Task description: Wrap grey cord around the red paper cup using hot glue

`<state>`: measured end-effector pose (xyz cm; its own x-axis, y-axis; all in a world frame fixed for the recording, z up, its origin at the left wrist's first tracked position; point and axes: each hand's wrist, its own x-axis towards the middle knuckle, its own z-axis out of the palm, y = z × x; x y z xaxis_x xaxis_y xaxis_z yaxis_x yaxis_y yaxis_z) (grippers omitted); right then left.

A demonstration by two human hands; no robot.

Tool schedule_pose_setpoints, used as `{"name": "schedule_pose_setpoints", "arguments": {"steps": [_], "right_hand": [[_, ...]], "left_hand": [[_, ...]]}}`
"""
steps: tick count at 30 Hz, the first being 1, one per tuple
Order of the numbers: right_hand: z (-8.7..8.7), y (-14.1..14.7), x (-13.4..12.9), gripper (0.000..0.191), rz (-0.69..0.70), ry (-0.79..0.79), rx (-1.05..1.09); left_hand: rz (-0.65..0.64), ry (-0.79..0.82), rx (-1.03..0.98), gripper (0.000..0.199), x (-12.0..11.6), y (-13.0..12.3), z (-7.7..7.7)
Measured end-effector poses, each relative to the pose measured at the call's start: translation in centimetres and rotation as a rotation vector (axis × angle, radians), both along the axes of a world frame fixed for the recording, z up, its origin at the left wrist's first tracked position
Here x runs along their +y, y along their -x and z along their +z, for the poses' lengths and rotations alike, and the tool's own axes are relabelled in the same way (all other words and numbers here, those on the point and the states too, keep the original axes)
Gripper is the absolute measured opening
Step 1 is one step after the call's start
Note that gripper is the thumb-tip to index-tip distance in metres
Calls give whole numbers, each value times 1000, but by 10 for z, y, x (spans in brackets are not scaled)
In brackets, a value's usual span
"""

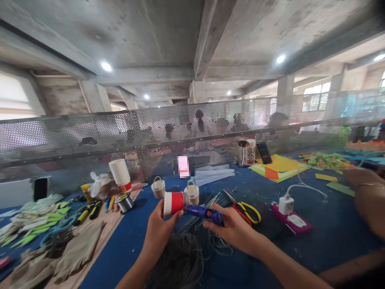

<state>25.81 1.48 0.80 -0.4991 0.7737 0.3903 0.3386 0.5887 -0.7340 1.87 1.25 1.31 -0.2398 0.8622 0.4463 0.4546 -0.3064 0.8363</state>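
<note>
Tipped on its side, a red and white paper cup [174, 203] is gripped in my left hand [161, 222]. Some grey cord appears wound round the cup's end on the right. My right hand [233, 226] is wrapped round a blue glue gun [204, 212], its nozzle at that corded end; whether it touches, I cannot tell. Just behind stand two small pale buckets with handles, one at the left [158, 188] and another [193, 193] partly hidden by the cup. Below my hands lies a bundle of grey cord [179, 261].
Pliers with red and yellow handles [248, 210] lie right of my hand. A white charger [286, 204] sits on a purple box [296, 220]. At left are stacked paper cups [120, 174], gloves [80, 249] and scissors [58, 233]. Another person's arm [371, 200] reaches in at right.
</note>
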Motion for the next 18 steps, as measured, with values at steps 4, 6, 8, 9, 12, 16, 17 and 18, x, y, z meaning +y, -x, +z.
{"name": "schedule_pose_setpoints", "arguments": {"steps": [4,6,8,9,12,16,17,18], "right_hand": [[2,0,-2,26,-9,-16,-10],[3,0,-3,26,-11,-25,-10],[4,0,-3,27,-12,-26,-12],[4,0,-4,27,-14,-26,-12],[5,0,-5,27,-20,-25,-17],[5,-1,-5,25,-10,-51,-25],[5,-1,-5,25,-11,-60,-28],[6,-1,-5,25,-12,-69,-33]], "left_hand": [[-10,7,-28,49,-1,-1,2],[-25,17,-45,48,-2,-1,2],[-44,20,-56,47,-3,0,2],[-52,22,-62,46,-3,0,2],[-81,35,-95,45,-4,1,3],[-167,47,-167,40,-7,0,6],[-192,50,-189,38,-8,-1,8],[-215,53,-209,37,-9,-2,9]]}}
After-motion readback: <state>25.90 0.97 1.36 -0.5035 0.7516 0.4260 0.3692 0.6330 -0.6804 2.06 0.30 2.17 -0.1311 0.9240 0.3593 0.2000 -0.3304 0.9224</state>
